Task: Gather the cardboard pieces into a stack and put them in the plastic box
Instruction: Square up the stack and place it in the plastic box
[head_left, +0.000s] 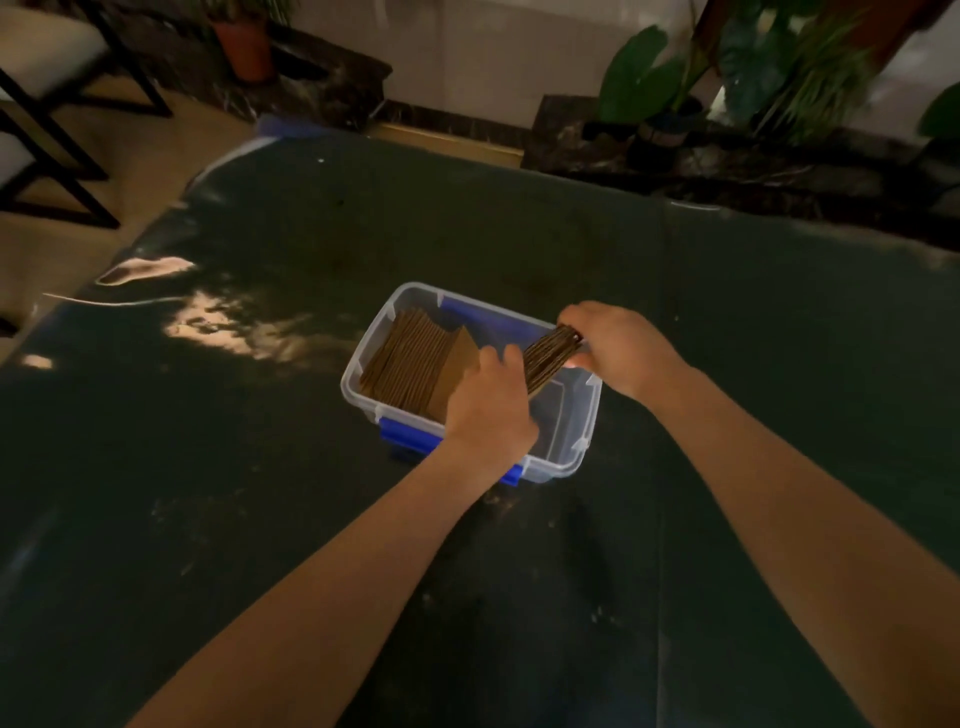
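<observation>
A clear plastic box with blue latches sits in the middle of the dark table. Several brown cardboard pieces lean in a row inside its left part. My right hand grips the far end of a cardboard stack that is tilted over the box's right part. My left hand is over the box's near side, its fingers against the stack's near end and next to the leaning pieces. The stack's lower end is hidden behind my left hand.
The dark table has a glossy cover with bright reflections at the left. Potted plants stand on a dark ledge beyond the far edge. A chair stands on the floor at the upper left.
</observation>
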